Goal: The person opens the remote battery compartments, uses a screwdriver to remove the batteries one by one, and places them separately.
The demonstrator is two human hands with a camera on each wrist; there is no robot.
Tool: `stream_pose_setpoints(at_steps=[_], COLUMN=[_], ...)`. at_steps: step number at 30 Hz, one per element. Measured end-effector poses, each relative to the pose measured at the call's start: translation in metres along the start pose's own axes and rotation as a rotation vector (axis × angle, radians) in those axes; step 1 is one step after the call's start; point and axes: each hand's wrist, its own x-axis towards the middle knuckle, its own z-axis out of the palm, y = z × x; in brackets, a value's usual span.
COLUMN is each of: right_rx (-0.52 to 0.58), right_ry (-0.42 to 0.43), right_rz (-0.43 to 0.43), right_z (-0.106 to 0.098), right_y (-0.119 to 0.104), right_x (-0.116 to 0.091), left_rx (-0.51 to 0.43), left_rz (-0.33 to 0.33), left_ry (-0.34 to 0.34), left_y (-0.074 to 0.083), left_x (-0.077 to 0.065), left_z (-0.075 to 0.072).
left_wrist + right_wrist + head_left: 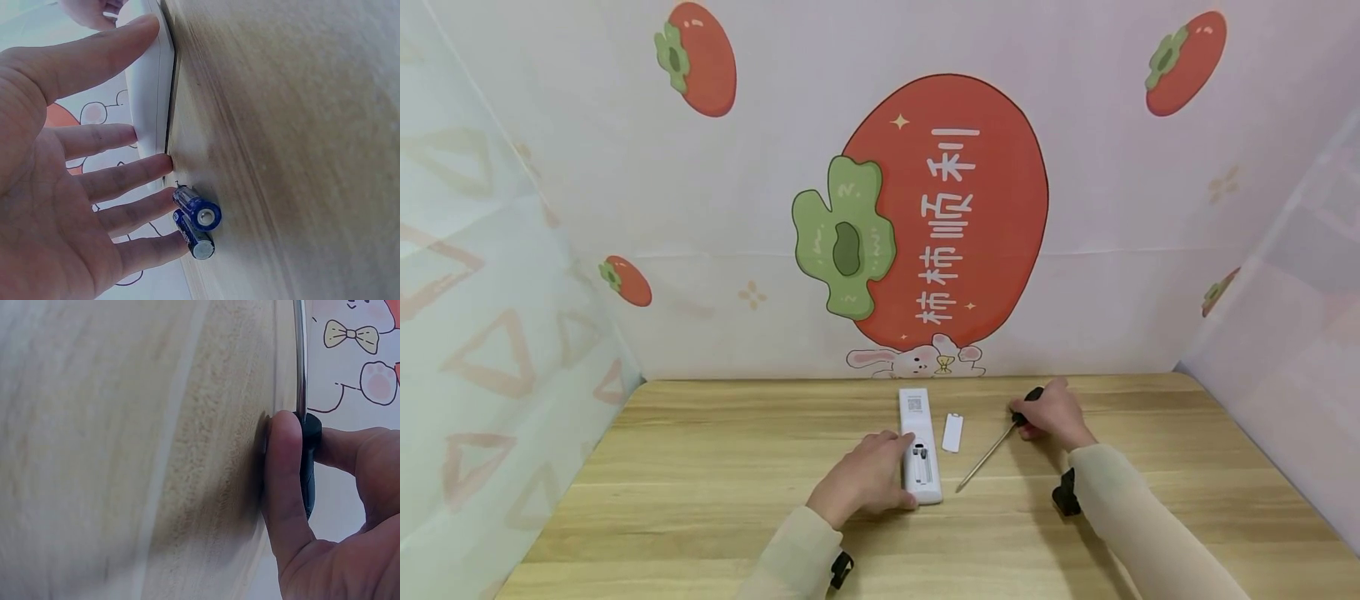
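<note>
A white remote control (pixel 913 421) lies back up on the table, its battery compartment uncovered. Along its left side rests my left hand (pixel 868 473): the index fingertip reaches the compartment and the thumb is at the near end. The fingers look fairly straight in the left wrist view. Two blue batteries (pixel 197 209) lie by the ring and little fingertips, hidden from the head view. My right hand (pixel 1054 414) pinches the black handle of a screwdriver (pixel 988 460) between thumb and fingers. Its metal shaft slants down to the left, tip close over the wood.
A small white battery cover (pixel 952 433) lies between the remote and the screwdriver. The wooden table (pixel 715 467) ends at a printed cloth backdrop (pixel 760 208), with cloth sides at left and right.
</note>
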Motion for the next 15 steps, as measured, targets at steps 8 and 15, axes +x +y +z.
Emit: stream_pose_setpoints(at_steps=[8,15], right_rx=[-0.071,-0.070], right_ry=[0.030,0.033], right_rz=[0.013,0.014], right_z=[0.0041,0.0049], right_y=[-0.0005,-0.0011], right_x=[0.0014,0.0017], left_rx=[-0.003,0.005], left_rz=[-0.007,-0.006], left_ry=[-0.005,0.000], left_y=[0.0008,0.0010], left_x=[-0.0004,-0.0006], left_z=[0.0001,0.0002])
